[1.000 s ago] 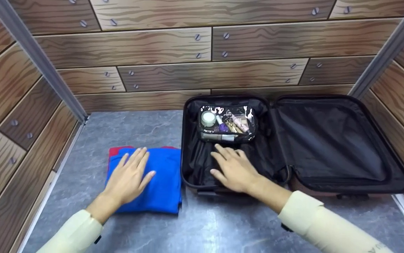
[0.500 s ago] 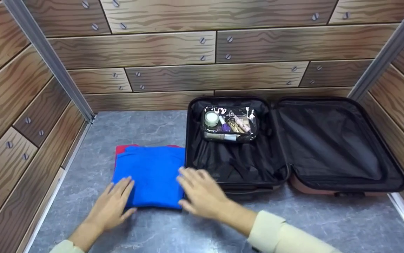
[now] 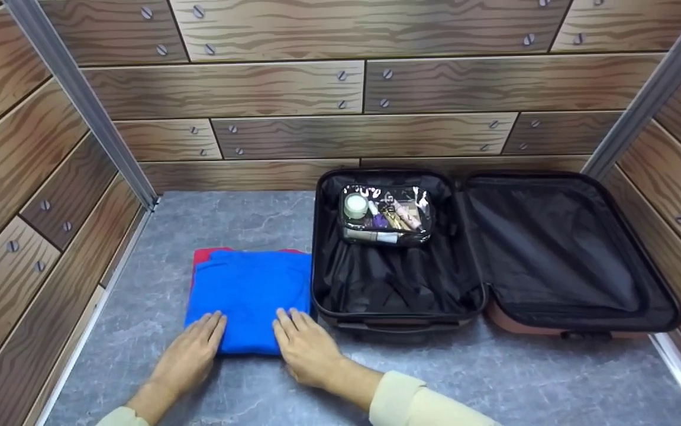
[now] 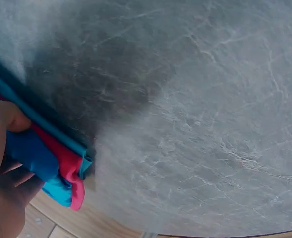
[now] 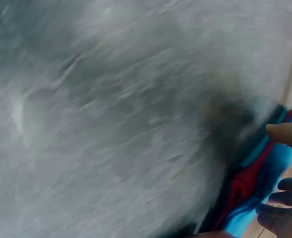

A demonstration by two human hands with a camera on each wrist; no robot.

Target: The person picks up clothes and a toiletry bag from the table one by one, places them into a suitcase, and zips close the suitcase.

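Observation:
A folded blue garment (image 3: 251, 290) lies on top of a red one (image 3: 203, 255), whose corners show at the far side of the stack. A teal layer (image 4: 61, 135) appears beneath the red in the left wrist view. My left hand (image 3: 189, 355) rests its straight fingers on the stack's near left corner, with the thumb against the near edge. At the near right corner my right hand (image 3: 307, 350) lays its fingers over the blue cloth; its thumb (image 5: 282, 133) is by the layered edge in the right wrist view. No fingers are visible beneath the stack.
An open suitcase (image 3: 396, 319) with black lining stands right beside the stack. Its lid half (image 3: 553, 248) lies open to the right. A clear pouch of cosmetics (image 3: 386, 214) sits at the back of the left half. Wood-patterned walls (image 3: 293, 139) enclose the grey floor (image 3: 234, 219).
Both hands have come back toward the near edge of the garments. My right hand has moved left from over the suitcase onto the stack. The garments and pouch keep their places.

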